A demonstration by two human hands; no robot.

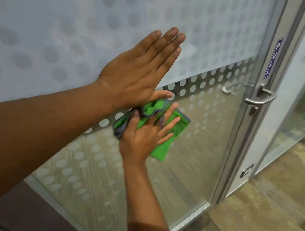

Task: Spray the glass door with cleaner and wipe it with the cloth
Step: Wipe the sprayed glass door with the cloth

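Glass door (pixel 194 133) stands upright ahead, its handle (pixel 259 100) at the right edge. Wiping is in progress: the right hand (pixel 143 133) presses the green cloth (pixel 167 131) flat on the lower pane, fingers spread. The left hand (pixel 134 69) lies flat, fingers together, holding nothing. No spray bottle is visible; spraying is presumably complete. Remaining coverage cannot be judged.

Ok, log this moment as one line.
phase: wiping | right hand: presses green cloth on glass door | left hand: flat, open | spray bottle: not visible
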